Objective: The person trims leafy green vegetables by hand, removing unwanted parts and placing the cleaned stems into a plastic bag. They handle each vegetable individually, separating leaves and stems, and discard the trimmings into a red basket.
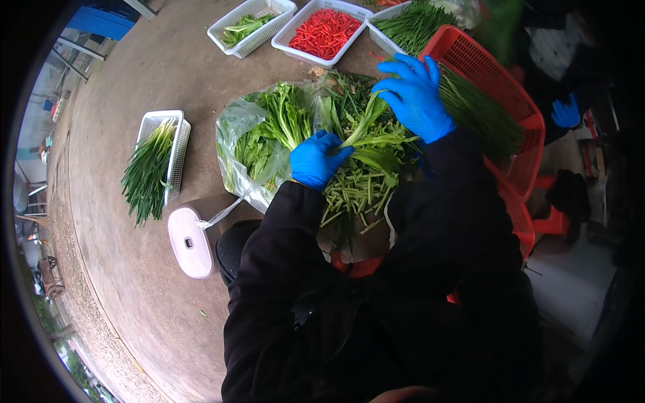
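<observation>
My left hand, in a blue glove, grips the lower stem of a leafy green vegetable. Just above, my blue-gloved right hand is at the tip of that vegetable with its fingers spread; whether it pinches a leaf is hidden. Beside my left hand lies a clear plastic bag with leafy greens in it. Loose leaves and trimmings are heaped under both hands, and cut green stem pieces lie nearer my lap.
White baskets hold greens, red chilli peppers and thin green stalks. A white basket of scallions stands left, near a pink-lidded bin. Red baskets stand right, near another person's blue-gloved hand.
</observation>
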Demonstrator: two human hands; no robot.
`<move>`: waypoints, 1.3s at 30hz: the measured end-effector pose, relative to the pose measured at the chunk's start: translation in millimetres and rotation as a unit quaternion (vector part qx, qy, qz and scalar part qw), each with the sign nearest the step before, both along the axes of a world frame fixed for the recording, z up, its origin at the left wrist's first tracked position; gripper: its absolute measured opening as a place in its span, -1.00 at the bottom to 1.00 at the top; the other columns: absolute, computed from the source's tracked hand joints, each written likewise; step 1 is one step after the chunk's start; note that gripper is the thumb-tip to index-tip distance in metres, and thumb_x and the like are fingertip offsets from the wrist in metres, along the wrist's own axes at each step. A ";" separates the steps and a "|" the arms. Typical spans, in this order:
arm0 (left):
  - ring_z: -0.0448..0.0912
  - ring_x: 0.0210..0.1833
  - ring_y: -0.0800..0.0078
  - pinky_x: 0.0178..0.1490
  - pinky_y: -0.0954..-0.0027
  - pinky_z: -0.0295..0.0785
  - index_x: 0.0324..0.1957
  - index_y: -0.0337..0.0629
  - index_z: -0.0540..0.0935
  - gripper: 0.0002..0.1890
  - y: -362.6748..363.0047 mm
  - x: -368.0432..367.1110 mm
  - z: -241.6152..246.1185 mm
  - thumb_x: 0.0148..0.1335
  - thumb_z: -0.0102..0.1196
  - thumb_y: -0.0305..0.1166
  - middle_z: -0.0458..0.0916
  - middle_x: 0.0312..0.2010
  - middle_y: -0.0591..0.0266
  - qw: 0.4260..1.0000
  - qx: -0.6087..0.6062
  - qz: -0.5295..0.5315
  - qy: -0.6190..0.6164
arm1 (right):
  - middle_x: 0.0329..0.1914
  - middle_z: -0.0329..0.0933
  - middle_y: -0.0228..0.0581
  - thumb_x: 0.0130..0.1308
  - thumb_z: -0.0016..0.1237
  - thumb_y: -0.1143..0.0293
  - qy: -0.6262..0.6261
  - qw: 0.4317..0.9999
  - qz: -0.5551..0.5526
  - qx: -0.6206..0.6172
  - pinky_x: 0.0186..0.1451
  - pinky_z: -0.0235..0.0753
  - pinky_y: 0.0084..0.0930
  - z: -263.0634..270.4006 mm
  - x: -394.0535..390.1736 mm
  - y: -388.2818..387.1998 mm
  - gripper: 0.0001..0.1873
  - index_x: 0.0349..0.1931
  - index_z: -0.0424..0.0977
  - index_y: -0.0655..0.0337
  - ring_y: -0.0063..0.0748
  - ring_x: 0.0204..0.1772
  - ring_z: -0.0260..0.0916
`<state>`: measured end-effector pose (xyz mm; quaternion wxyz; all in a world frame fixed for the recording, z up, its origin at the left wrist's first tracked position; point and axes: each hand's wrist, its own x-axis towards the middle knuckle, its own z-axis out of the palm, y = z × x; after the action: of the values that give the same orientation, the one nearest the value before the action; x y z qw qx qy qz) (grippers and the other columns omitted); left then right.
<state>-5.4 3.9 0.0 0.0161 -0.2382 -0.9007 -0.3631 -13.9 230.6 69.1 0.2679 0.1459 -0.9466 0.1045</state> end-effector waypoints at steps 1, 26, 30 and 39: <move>0.48 -0.56 0.33 -0.47 0.43 0.34 -0.51 -0.15 0.58 -0.72 -0.2 0.1 0.2 -0.11 0.31 -0.17 0.49 -0.58 0.26 1.000 0.004 -0.006 0.001 | -0.06 0.41 -0.54 0.02 0.04 0.26 0.001 1.000 -0.002 -0.002 0.31 -0.23 -0.07 -0.8 -0.1 -1.2 -0.94 -0.46 0.54 -0.10 -0.33 0.21 0.13; 0.51 -0.57 0.35 -0.44 0.41 0.37 -0.58 -0.24 0.58 -0.60 -4.7 -2.6 8.8 -0.06 0.24 -0.04 0.55 -0.63 0.18 0.980 0.053 0.175 -0.081 | -0.29 0.42 -0.54 -0.09 0.10 0.35 0.098 0.981 0.157 -0.056 0.07 0.20 -0.30 20.9 27.1 -30.8 -0.79 -0.35 0.49 -0.09 -0.41 -0.09 0.30; 0.52 -0.57 0.35 -0.44 0.41 0.38 -0.57 -0.23 0.58 -0.59 -4.7 -3.2 10.4 -0.06 0.24 -0.02 0.56 -0.63 0.18 0.980 0.055 0.171 -0.084 | -0.37 0.39 -0.51 -0.04 -0.02 0.38 -0.010 0.987 0.134 0.087 0.10 0.21 -0.35 -1.3 19.2 -29.0 -0.85 -0.39 0.49 -0.08 -0.41 -0.13 0.30; 0.51 -0.60 0.36 -0.46 0.42 0.37 -0.58 -0.22 0.59 -0.60 -8.4 -4.9 7.8 -0.07 0.26 -0.03 0.54 -0.64 0.19 0.984 0.057 0.163 -0.051 | -0.39 0.37 -0.49 -0.03 -0.09 0.38 -0.060 0.976 0.129 0.164 0.21 0.15 -0.32 -24.4 12.7 -27.5 -0.86 -0.41 0.47 -0.09 -0.41 -0.12 0.31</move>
<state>-10.4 -4.5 7.8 0.0421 -0.0682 -0.9050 -0.4177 -1.2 203.1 44.7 0.1670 0.3023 -0.9384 -0.0102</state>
